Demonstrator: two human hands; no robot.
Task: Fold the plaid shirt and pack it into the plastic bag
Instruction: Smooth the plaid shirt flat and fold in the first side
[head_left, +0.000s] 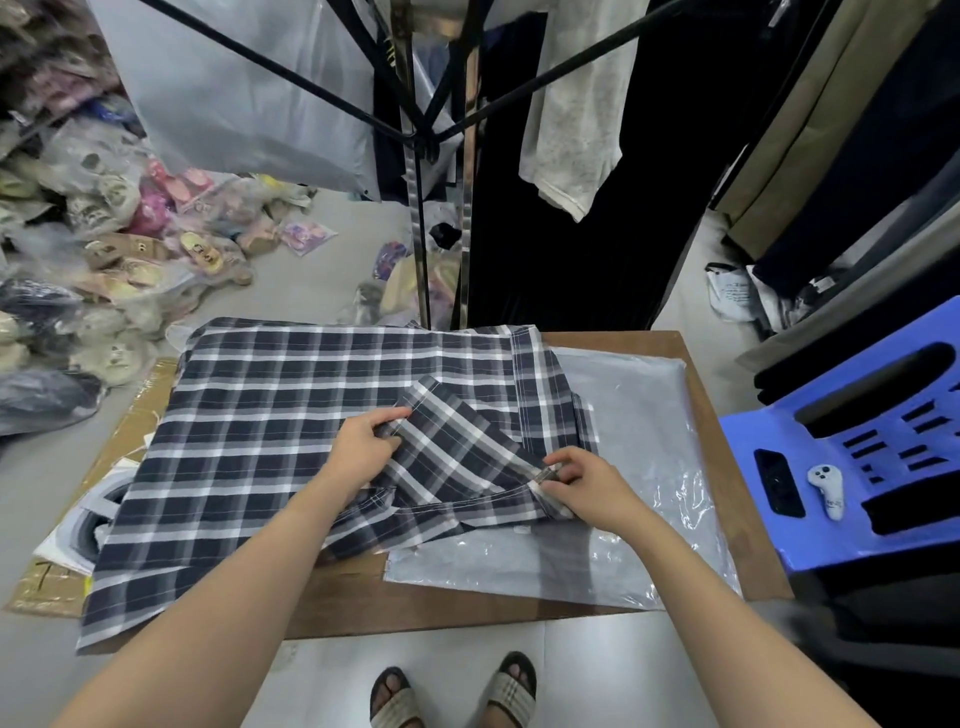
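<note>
Two hands pinching plaid shirt (249, 415) sleeve, left hand (363, 447), right hand (587, 486)

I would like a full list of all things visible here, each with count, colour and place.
table: one, brown, centre
plaid shirt: one, navy and white, spread on the table
plastic bag: one, clear, on the table, partly under the shirt
stool: one, blue, right
controller: one, white, on the stool
bagged shoes: many, mixed colours, heap at left
clothes rack: one, black, behind the table
sandals: two, beige, bottom edge
left hand: one, pinches the folded sleeve
right hand: one, pinches the same sleeve
</note>
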